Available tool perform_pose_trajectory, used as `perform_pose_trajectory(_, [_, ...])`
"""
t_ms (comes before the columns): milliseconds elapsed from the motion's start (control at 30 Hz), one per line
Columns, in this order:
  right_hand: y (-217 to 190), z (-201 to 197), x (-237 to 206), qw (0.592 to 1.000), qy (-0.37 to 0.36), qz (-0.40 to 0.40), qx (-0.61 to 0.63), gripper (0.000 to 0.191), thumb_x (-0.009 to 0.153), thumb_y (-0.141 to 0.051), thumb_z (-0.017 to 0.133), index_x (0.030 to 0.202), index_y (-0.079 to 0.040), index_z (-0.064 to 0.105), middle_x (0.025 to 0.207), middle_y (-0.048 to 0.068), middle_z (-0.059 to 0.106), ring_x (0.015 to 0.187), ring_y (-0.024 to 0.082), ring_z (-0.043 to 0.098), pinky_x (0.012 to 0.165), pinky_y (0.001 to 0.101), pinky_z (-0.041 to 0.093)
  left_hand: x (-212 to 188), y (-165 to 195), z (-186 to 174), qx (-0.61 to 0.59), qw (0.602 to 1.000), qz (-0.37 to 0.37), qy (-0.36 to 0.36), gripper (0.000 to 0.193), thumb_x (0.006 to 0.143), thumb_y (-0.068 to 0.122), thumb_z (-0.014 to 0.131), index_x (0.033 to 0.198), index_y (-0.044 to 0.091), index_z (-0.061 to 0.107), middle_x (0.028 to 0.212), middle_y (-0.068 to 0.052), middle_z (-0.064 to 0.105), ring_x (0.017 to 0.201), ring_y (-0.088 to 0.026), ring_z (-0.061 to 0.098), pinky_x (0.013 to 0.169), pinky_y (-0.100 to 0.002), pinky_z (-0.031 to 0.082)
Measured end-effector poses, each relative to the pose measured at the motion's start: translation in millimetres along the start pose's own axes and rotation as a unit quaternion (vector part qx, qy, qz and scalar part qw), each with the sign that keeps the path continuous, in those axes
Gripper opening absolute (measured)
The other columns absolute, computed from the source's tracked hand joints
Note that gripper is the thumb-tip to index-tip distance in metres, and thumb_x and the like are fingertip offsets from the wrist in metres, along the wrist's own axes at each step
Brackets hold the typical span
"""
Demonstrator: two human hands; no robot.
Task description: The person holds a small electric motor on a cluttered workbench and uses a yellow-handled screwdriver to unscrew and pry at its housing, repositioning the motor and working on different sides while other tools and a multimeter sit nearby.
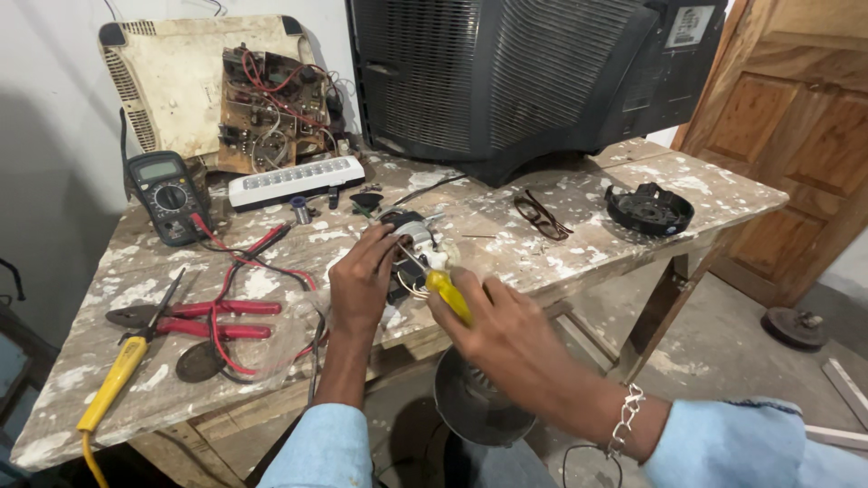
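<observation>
Screwdriver (445,291) in angled right-hand grip (493,321)

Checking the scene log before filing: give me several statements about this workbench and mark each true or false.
1. The right hand holds a yellow-handled screwdriver. True.
2. The left hand rests on the multimeter. False: it steadies the small motor assembly.
3. The red-handled pliers lie left of the hands. True.
4. The eyeglasses hang on the wooden door. False: they lie on the paint-spattered table.
</observation>
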State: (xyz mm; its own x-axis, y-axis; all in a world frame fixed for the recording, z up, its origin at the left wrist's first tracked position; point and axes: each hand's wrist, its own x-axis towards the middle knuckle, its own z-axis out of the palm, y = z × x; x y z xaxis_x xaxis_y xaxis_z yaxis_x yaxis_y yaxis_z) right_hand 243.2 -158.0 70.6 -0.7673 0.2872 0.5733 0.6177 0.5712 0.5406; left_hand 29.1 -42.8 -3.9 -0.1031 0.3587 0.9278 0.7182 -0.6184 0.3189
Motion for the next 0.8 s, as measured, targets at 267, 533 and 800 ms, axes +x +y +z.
perform_pose_trajectory(267, [-4,-9,7,0.888,-0.144,0.316,0.301,0.053,0.101,-0.033,0.058,0.143,-0.002,0.051,0.075,0.020,0.071,0.055,0.025,0.066,0.053,0.0398,0.053,2,-4,2,-0.015,1.000,-0.016,-0.022,0.026,0.089,0.004,0.077,0.115,0.005,0.075,0.128,-0.011,0.073,0.124,-0.030,0.069,0.103,-0.038,0.056])
perform_pose_trajectory(533, [3,14,7,0.443,-0.124,0.529,0.713,0.034,0.103,-0.015,0.057,0.122,0.013,0.060,0.089,0.012,0.058,0.056,0.012,0.049,0.043,0.0285,0.044,8,-17,7,-0.147,0.972,-0.173,-0.057,0.064,0.085,0.013,0.077,0.144,0.004,0.052,0.149,-0.025,0.047,0.131,-0.031,0.058,0.103,-0.038,0.050])
perform_pose_trajectory(800, [15,11,15,0.509,-0.149,0.537,0.656,0.030,0.088,-0.004,0.062,0.117,0.003,0.067,0.088,0.011,0.072,0.049,0.012,0.049,0.038,0.0287,0.034,1,-22,6,-0.123,0.980,-0.141,-0.061,0.055,0.087,0.012,0.073,0.140,0.005,0.059,0.140,-0.023,0.065,0.133,-0.032,0.062,0.108,-0.039,0.047])
